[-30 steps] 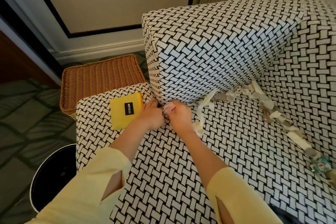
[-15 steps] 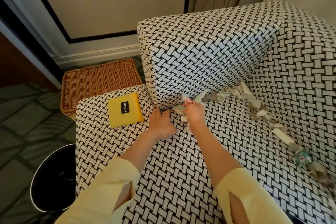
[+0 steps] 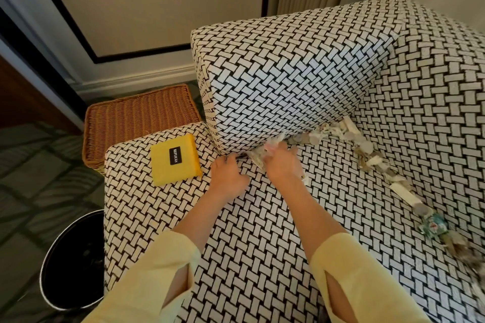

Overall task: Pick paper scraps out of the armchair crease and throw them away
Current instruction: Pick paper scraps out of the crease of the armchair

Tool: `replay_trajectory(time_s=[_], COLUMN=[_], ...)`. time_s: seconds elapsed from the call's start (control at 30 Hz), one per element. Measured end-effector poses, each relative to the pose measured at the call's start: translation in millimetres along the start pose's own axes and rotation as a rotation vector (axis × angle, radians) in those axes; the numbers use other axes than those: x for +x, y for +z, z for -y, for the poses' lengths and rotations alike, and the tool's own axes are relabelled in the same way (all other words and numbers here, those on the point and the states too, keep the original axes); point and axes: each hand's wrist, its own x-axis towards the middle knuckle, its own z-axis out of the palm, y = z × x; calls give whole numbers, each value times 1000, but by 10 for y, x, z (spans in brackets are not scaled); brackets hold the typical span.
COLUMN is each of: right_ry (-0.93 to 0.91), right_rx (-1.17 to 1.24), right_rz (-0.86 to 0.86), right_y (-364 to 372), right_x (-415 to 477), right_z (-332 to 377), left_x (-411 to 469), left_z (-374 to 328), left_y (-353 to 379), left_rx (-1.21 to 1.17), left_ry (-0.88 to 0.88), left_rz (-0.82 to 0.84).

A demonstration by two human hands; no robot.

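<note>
White and grey paper scraps [image 3: 364,148] fill the crease of the black-and-white woven armchair [image 3: 262,231], running from under the left armrest [image 3: 288,78] round to the backrest. My right hand [image 3: 282,165] is at the crease below the armrest and holds a bunch of crumpled scraps [image 3: 258,158]. My left hand [image 3: 227,176] rests on the seat cushion just left of it, fingers toward the crease. A black round bin [image 3: 70,265] stands on the floor to the left of the seat.
A yellow pouch with a black label [image 3: 174,162] lies on the seat's front left corner. A wicker basket [image 3: 139,120] sits on the floor beside the armrest. A crumpled teal wrapper [image 3: 433,225] lies in the crease at the right.
My right hand has slid right along the crease under the armrest, gathering scraps. My left hand has left the crease corner and come to rest on the seat.
</note>
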Motion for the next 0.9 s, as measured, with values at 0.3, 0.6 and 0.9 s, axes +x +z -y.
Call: replay_trajectory(time_s=[0.3, 0.6, 0.9], right_ry=[-217, -407, -455], right_rx=[-20, 276, 438], right_rz=[28, -18, -30], right_y=[4, 24, 73], right_x=[-122, -398, -493], right_z=[42, 23, 275], left_x=[36, 21, -16], left_z=[-51, -63, -113], left_y=[-66, -111, -170], left_rx=[-560, -1129, -1153], left_ry=[-73, -218, -215], left_rz=[5, 72, 129])
